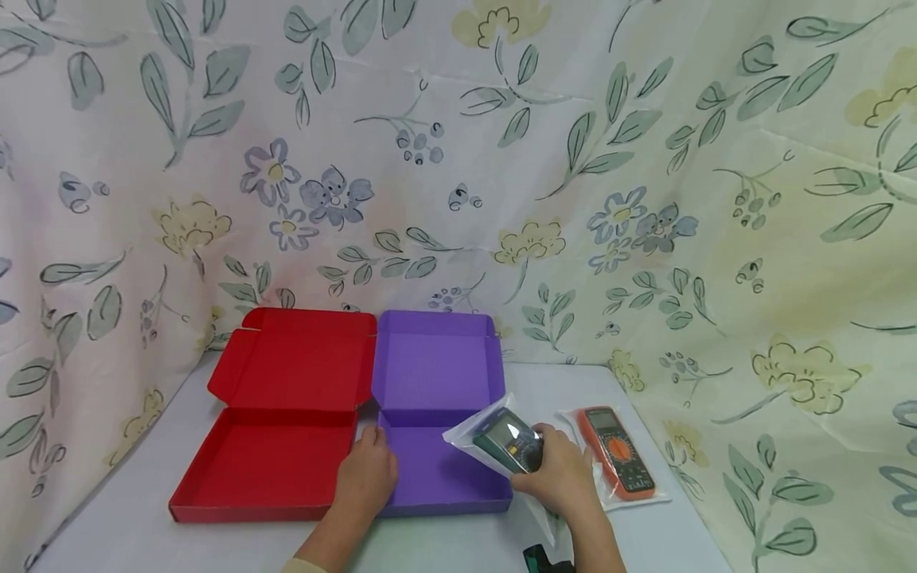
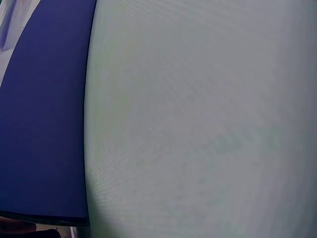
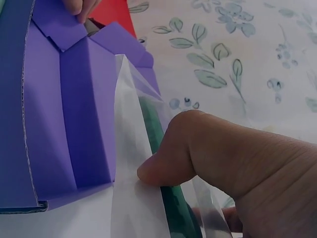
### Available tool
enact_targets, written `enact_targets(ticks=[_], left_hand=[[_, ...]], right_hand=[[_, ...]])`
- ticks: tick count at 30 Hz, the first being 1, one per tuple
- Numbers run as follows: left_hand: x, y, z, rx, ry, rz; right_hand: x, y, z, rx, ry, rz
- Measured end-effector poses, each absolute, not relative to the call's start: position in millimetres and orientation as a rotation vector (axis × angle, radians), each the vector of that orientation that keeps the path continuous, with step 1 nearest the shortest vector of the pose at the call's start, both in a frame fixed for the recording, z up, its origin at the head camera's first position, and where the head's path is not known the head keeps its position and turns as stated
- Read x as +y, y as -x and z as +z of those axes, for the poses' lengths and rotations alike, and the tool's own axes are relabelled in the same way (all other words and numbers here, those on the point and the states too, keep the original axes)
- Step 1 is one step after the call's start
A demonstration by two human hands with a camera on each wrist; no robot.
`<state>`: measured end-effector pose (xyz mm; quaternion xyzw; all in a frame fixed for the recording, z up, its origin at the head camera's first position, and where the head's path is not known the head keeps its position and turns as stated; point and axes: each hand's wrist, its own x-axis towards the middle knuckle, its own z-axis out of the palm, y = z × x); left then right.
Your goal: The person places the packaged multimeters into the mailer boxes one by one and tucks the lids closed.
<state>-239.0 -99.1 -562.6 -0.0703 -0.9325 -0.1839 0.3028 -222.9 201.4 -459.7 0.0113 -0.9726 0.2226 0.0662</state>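
My right hand (image 1: 566,473) grips a dark green multimeter (image 1: 507,439) in a clear plastic bag, tilted above the right part of the open purple box (image 1: 444,507). In the right wrist view, the thumb presses on the bag (image 3: 132,148) over the multimeter's green edge. My left hand (image 1: 367,473) holds the purple box's left wall, its fingertips (image 3: 74,6) curled at the rim. The left wrist view shows mostly a dark blue-purple panel and a pale surface, with no clear sight of the hand.
An open red box (image 1: 265,509) stands to the left, its lid raised. On the right an orange multimeter (image 1: 618,454) lies bagged on the white table (image 1: 236,549). A black and green object (image 1: 544,562) shows at the bottom edge by the right wrist. Floral cloth (image 1: 430,199) hangs behind.
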Motion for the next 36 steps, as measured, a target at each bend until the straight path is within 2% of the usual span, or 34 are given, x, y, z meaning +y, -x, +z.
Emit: enact_targets(ticks=[11,36], left_hand=[[-100.4,238.5,-557.2,-2.572,0.158,-0.526],[-102.5,239.4,-536.5,-2.651,0.150,-0.710]], right_hand=[[190.5,222.1,-452.9,-2.926,-0.183,0.697],[161.3,240.8,-467.1,-2.957,-0.594,0.651]])
